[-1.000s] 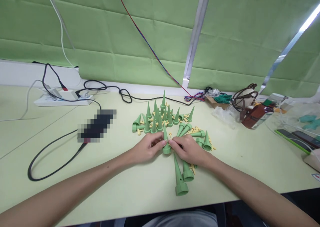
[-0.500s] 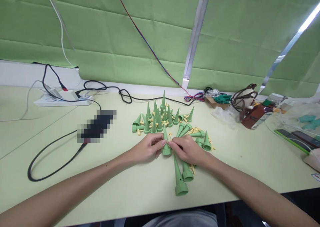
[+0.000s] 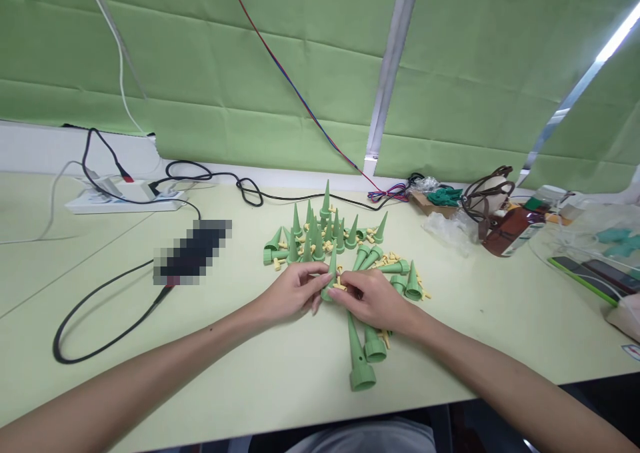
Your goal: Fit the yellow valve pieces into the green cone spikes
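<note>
The pale yellow-green table (image 3: pixel 240 386) carries all parts. The left hand (image 3: pixel 295 292) is closed on a green plastic cone with a ribbed base (image 3: pixel 333 260), thumb against its side; the cone is located midway between the near and far table edges, tip up and slightly tilted. The right hand (image 3: pixel 376 298) grips a small yellow plastic T-shaped fitting (image 3: pixel 339 286) between thumb and index finger, against the right side of the held cone; its depth of seating cannot be determined. Toward the far edge, beyond the hands, stands a dense cluster of green cones (image 3: pixel 325 203) with yellow fittings among them; several cones at its left side lie flat. Right of the cluster, further green cones (image 3: pixel 396 267) lie beside a heap of loose yellow fittings (image 3: pixel 393 260). Two long green cones (image 3: pixel 357 353) lie side by side between the right hand and the near edge, tips pointing toward the far edge. A white power strip (image 3: pixel 125 204) rests near the far edge, toward the left end, with a black device (image 3: pixel 193 253), pixelated, nearer the front. Toward the right end, a brown bottle with a label (image 3: pixel 514 232) leans over.
</note>
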A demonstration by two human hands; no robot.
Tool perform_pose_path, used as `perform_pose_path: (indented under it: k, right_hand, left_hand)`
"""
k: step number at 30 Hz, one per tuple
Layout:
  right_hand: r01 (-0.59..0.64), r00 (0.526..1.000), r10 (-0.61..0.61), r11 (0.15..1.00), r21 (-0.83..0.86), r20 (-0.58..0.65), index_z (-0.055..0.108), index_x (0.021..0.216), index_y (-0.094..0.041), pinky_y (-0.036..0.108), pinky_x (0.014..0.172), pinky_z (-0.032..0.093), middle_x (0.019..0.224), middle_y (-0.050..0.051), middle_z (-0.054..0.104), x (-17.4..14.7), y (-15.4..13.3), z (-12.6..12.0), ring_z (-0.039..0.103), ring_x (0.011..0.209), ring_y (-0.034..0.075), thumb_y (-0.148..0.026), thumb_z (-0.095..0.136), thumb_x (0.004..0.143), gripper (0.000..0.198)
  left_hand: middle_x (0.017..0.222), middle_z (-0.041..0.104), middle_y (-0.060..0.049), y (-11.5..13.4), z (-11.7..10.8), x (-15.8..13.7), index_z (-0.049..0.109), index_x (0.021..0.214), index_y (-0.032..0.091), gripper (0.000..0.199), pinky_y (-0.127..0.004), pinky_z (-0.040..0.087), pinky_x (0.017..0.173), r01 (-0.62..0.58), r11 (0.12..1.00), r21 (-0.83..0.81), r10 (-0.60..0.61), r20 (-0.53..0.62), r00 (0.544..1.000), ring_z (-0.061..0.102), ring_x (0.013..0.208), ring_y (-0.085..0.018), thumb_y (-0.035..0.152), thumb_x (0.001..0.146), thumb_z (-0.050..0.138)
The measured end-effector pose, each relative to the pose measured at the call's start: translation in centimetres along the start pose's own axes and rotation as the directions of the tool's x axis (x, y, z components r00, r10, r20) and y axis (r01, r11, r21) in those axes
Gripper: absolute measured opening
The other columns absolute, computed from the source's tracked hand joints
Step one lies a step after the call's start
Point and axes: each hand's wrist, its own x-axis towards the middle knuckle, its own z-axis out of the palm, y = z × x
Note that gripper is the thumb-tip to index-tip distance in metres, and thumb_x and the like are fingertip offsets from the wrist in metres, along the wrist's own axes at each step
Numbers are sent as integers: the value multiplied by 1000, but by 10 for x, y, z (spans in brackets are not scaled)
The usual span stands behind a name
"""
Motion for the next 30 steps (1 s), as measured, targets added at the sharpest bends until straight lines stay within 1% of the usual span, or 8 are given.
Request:
perform_pose_path:
  k: [2,7,11,13,16,18,23,30]
  right_hand:
    - [-1,1000,1,1000,2,-2,38,66,-20,23,52,24,55,-7,37,0,-1,0,34,50,8,-36,54,98,39]
    - [10,1000,-10,1000,-19,-19,39,65,-20,23,52,25,55,-6,38,0,-3,3,34,50,9,-35,54,97,39]
    - [18,999,-19,1000,-23,-25,42,65,-19,23,51,26,55,-6,42,0,-3,6,36,49,8,-34,55,97,38]
    - [22,1000,-22,999,-25,-22,45,66,-19,22,51,27,55,-5,45,0,-3,7,37,49,9,-34,56,97,37]
    - [39,999,-39,999,-20,-24,48,68,-19,22,52,29,57,-5,48,0,-2,8,40,50,9,-35,55,98,35]
    - [51,998,-52,999,-16,-28,50,68,-19,22,52,30,57,-4,49,-1,-1,9,41,50,9,-35,54,99,36]
    - [79,997,-80,996,-31,-24,54,70,-18,22,53,31,57,-3,51,-2,0,12,43,50,10,-37,50,101,37]
    - [91,996,-92,995,-35,-18,58,73,-17,22,55,32,59,-1,55,-3,2,14,47,52,11,-34,49,102,34]
  left_hand:
    - [45,49,5,2,0,0,57,82,15,41,-20,30,41,3,1000,-13,-3,11,1000,42,37,-8,54,95,54]
    - [51,58,1,5,-1,0,57,81,14,46,-20,39,43,14,1000,2,-15,109,994,52,41,-10,57,96,49]
    - [53,60,-1,4,-2,2,55,79,14,48,-20,41,44,18,1000,-19,-15,150,989,54,43,-10,58,98,45]
    - [55,61,-1,4,-2,2,56,83,14,47,-20,42,44,14,999,-31,-9,152,988,54,43,-10,57,98,44]
    - [58,60,1,5,-1,2,56,91,15,43,-19,43,43,17,999,-45,-10,143,990,56,45,-10,57,97,48]
    - [57,59,2,5,0,1,54,93,16,41,-18,42,42,27,999,-39,-21,134,991,56,45,-10,57,96,50]
    - [46,55,5,2,-1,0,52,91,18,42,-16,32,37,44,999,-1,-43,121,992,45,35,-8,59,95,49]
    - [47,57,4,-3,-1,1,47,89,19,41,-16,33,36,32,999,-20,-29,113,993,47,35,-9,59,95,50]
